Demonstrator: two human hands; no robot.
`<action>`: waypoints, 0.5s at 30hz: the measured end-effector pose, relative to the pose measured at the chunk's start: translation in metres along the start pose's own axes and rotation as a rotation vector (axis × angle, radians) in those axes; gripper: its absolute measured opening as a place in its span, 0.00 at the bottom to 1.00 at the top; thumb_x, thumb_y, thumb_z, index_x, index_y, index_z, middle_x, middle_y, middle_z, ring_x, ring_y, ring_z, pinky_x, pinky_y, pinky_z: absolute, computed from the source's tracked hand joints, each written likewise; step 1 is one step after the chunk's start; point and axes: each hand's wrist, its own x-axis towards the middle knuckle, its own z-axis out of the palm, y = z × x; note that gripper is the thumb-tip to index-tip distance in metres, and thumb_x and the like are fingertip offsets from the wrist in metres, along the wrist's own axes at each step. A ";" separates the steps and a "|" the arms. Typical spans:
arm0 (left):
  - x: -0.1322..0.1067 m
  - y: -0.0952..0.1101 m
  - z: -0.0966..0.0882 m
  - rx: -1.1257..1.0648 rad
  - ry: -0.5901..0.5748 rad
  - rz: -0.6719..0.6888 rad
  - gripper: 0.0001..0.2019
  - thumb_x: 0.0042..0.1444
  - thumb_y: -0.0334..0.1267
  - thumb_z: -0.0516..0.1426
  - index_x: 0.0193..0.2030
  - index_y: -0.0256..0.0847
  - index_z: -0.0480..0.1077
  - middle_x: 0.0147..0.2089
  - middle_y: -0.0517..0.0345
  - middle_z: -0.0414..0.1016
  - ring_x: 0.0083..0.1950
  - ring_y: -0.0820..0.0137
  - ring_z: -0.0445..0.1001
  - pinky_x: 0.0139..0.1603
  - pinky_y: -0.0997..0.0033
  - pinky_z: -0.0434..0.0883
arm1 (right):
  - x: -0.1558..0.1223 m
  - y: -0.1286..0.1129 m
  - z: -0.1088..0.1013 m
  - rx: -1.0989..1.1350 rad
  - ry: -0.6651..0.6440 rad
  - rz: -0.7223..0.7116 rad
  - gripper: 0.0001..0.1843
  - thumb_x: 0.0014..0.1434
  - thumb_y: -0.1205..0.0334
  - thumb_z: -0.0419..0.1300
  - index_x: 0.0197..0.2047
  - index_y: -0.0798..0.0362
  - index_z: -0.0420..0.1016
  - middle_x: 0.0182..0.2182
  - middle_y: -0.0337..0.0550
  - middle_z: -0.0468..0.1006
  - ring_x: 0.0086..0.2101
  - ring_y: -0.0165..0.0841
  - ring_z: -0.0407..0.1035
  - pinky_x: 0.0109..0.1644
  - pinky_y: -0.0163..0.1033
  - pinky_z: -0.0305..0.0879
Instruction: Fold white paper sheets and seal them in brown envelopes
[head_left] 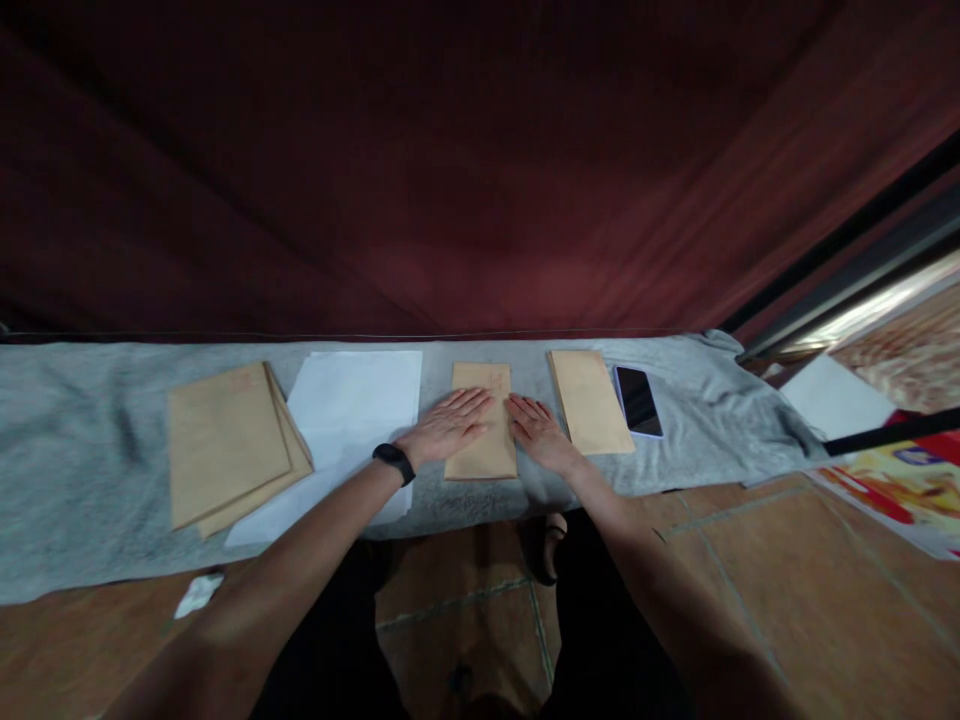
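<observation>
A brown paper envelope (482, 462) with small red print near its far end lies in front of me on the grey cloth (660, 475). My left hand (450, 422) rests flat across its left part, fingers stretched out and pointing right. At the right edge of the envelope lies my right hand (538, 432), fingers extended, with the fingertips on or just beside the paper. Neither hand grips anything. Left of my left hand are white paper sheets (360, 400), partly under my forearm. Right of my right hand lies a small stack of brown envelopes (596, 405).
Larger brown envelopes (225, 440) overlap the white sheets on the left. A phone (639, 402) sits beyond the right stack. A dark red curtain (480, 200) hangs behind the cloth. On the tiled floor (465, 640) lies a crumpled white scrap (199, 594); a colourful box (907, 480) stands far right.
</observation>
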 end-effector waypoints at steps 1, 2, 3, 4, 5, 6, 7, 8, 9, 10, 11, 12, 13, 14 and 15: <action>-0.005 0.003 0.000 -0.012 0.000 0.024 0.30 0.72 0.52 0.36 0.76 0.43 0.44 0.78 0.56 0.44 0.78 0.70 0.41 0.76 0.62 0.39 | 0.000 0.000 0.001 0.004 0.007 0.002 0.28 0.72 0.59 0.43 0.72 0.52 0.56 0.71 0.45 0.55 0.69 0.40 0.51 0.72 0.51 0.48; -0.010 0.006 0.000 -0.026 0.000 0.048 0.30 0.72 0.52 0.36 0.76 0.43 0.45 0.78 0.56 0.45 0.78 0.70 0.41 0.76 0.62 0.39 | 0.001 0.001 0.002 0.009 0.012 -0.001 0.28 0.72 0.59 0.43 0.72 0.52 0.56 0.71 0.45 0.56 0.69 0.40 0.51 0.72 0.51 0.48; -0.015 0.009 0.000 -0.041 -0.001 0.070 0.29 0.72 0.51 0.37 0.76 0.43 0.45 0.78 0.56 0.45 0.78 0.70 0.41 0.76 0.63 0.39 | 0.001 0.001 0.003 0.014 0.017 -0.008 0.28 0.72 0.59 0.43 0.72 0.52 0.56 0.71 0.44 0.56 0.69 0.40 0.51 0.72 0.51 0.49; -0.020 0.011 0.001 -0.054 -0.003 0.091 0.29 0.72 0.51 0.37 0.76 0.43 0.45 0.78 0.56 0.46 0.78 0.70 0.41 0.76 0.63 0.39 | 0.001 0.002 0.003 0.018 0.021 -0.018 0.28 0.72 0.59 0.43 0.72 0.51 0.56 0.71 0.44 0.56 0.69 0.40 0.51 0.72 0.52 0.49; -0.024 0.014 0.001 -0.065 -0.007 0.108 0.29 0.72 0.51 0.38 0.76 0.43 0.45 0.78 0.56 0.46 0.78 0.71 0.41 0.76 0.63 0.39 | 0.001 0.003 0.003 0.021 0.024 -0.025 0.28 0.72 0.59 0.43 0.73 0.51 0.56 0.71 0.44 0.57 0.69 0.40 0.51 0.71 0.52 0.49; -0.028 0.016 0.002 -0.073 -0.010 0.122 0.29 0.72 0.51 0.38 0.76 0.44 0.45 0.78 0.56 0.46 0.78 0.71 0.41 0.76 0.63 0.39 | 0.000 0.003 0.003 0.021 0.026 -0.029 0.28 0.72 0.59 0.43 0.73 0.51 0.55 0.71 0.44 0.57 0.69 0.40 0.51 0.71 0.53 0.49; -0.032 0.018 0.003 -0.078 -0.011 0.132 0.29 0.72 0.51 0.39 0.76 0.44 0.45 0.78 0.56 0.45 0.78 0.71 0.40 0.76 0.63 0.40 | 0.000 0.003 0.003 0.019 0.028 -0.030 0.28 0.72 0.59 0.43 0.73 0.50 0.55 0.71 0.45 0.57 0.69 0.40 0.51 0.71 0.53 0.49; -0.035 0.020 0.003 -0.083 -0.013 0.138 0.29 0.72 0.51 0.39 0.76 0.45 0.44 0.78 0.57 0.45 0.78 0.71 0.40 0.76 0.63 0.40 | 0.000 0.003 0.003 0.017 0.028 -0.030 0.28 0.71 0.59 0.43 0.73 0.50 0.55 0.71 0.45 0.57 0.69 0.41 0.51 0.71 0.54 0.49; -0.038 0.022 0.004 -0.087 -0.016 0.144 0.29 0.72 0.51 0.40 0.76 0.45 0.43 0.78 0.57 0.45 0.78 0.71 0.40 0.76 0.63 0.40 | 0.000 0.003 0.003 0.016 0.026 -0.030 0.29 0.71 0.59 0.43 0.73 0.51 0.55 0.71 0.45 0.57 0.69 0.41 0.51 0.71 0.54 0.49; -0.040 0.024 0.004 -0.094 -0.020 0.149 0.29 0.72 0.51 0.40 0.76 0.46 0.43 0.78 0.57 0.44 0.78 0.71 0.40 0.76 0.63 0.40 | 0.000 0.003 0.002 0.014 0.025 -0.028 0.29 0.71 0.59 0.43 0.73 0.51 0.55 0.71 0.45 0.57 0.69 0.41 0.51 0.71 0.53 0.49; -0.043 0.026 0.004 -0.103 -0.024 0.155 0.29 0.72 0.51 0.40 0.76 0.47 0.43 0.78 0.58 0.44 0.78 0.71 0.40 0.76 0.63 0.40 | 0.000 0.002 0.002 0.014 0.025 -0.026 0.29 0.71 0.59 0.43 0.73 0.52 0.55 0.71 0.45 0.57 0.69 0.41 0.51 0.71 0.53 0.49; -0.045 0.029 0.003 -0.113 -0.028 0.160 0.29 0.72 0.51 0.41 0.76 0.47 0.43 0.78 0.58 0.44 0.78 0.71 0.41 0.76 0.63 0.41 | 0.001 0.002 0.002 0.013 0.024 -0.026 0.29 0.71 0.59 0.44 0.73 0.52 0.56 0.71 0.45 0.56 0.69 0.41 0.51 0.71 0.53 0.49; -0.047 0.031 0.002 -0.123 -0.034 0.167 0.29 0.72 0.51 0.41 0.76 0.47 0.43 0.78 0.58 0.44 0.78 0.71 0.41 0.76 0.63 0.41 | 0.001 0.002 0.001 0.012 0.023 -0.027 0.28 0.71 0.59 0.44 0.72 0.52 0.56 0.71 0.45 0.56 0.69 0.41 0.51 0.71 0.52 0.49; -0.049 0.034 0.001 -0.130 -0.042 0.171 0.29 0.72 0.51 0.41 0.76 0.47 0.43 0.78 0.57 0.44 0.78 0.70 0.41 0.76 0.63 0.41 | 0.001 0.001 0.001 0.010 0.023 -0.026 0.28 0.71 0.60 0.44 0.72 0.52 0.56 0.71 0.45 0.56 0.69 0.41 0.52 0.71 0.52 0.49; -0.051 0.037 -0.001 -0.134 -0.050 0.174 0.29 0.72 0.52 0.41 0.76 0.47 0.44 0.78 0.57 0.44 0.78 0.70 0.41 0.76 0.63 0.41 | 0.001 0.001 0.002 0.009 0.024 -0.025 0.28 0.71 0.60 0.44 0.72 0.52 0.57 0.71 0.45 0.56 0.69 0.40 0.52 0.71 0.52 0.49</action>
